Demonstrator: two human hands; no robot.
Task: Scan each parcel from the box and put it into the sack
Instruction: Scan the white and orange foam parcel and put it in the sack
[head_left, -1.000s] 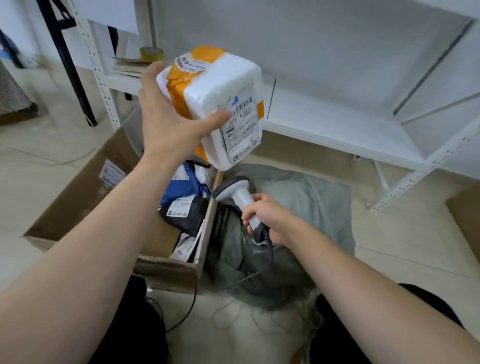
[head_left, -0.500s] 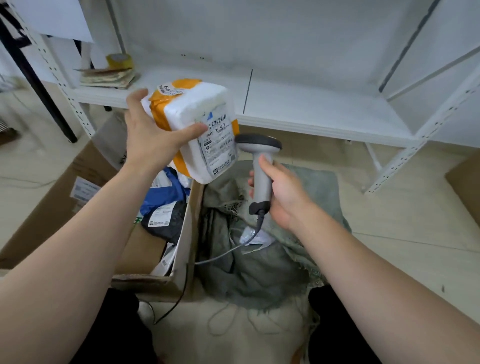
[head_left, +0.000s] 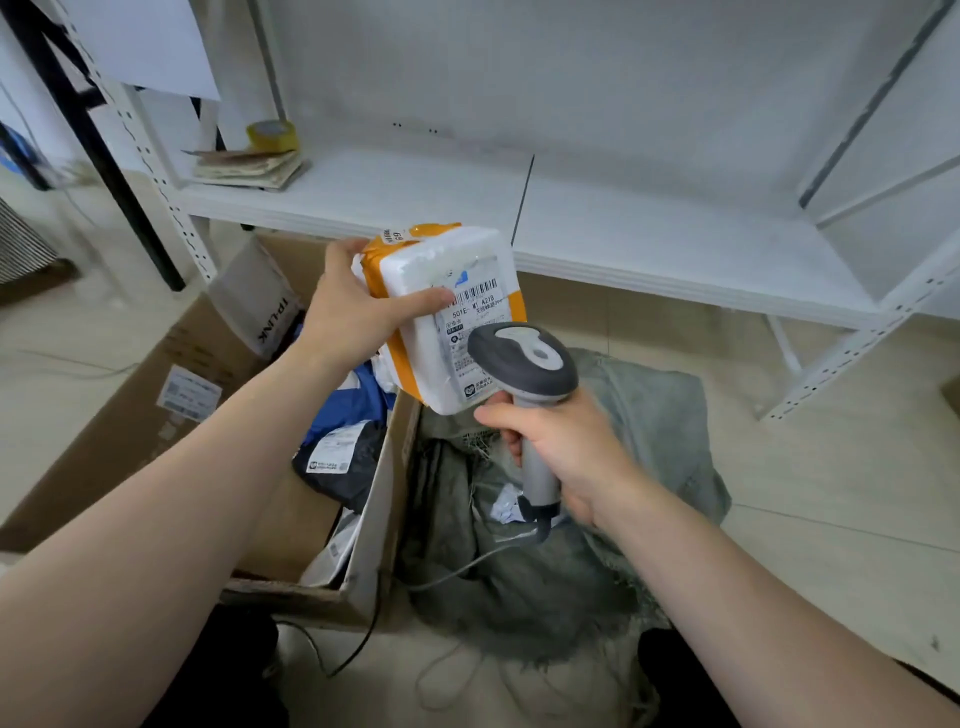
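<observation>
A left hand grips a white foam parcel bound in orange tape, at centre. At its five o'clock, the right hand is wrapped around a grey barcode scanner, its head against the label. Below lie a cardboard box at eight o'clock and a grey sack at five.

Regions hidden or unreadable, head view.
The head of the scanner covered the lower part of the label on the parcel, and the label's fine print was too small to read. The parcel hid most of the left hand's fingers. The right hand covered part of the scanner's handle, and the left forearm masked much of the box.
</observation>
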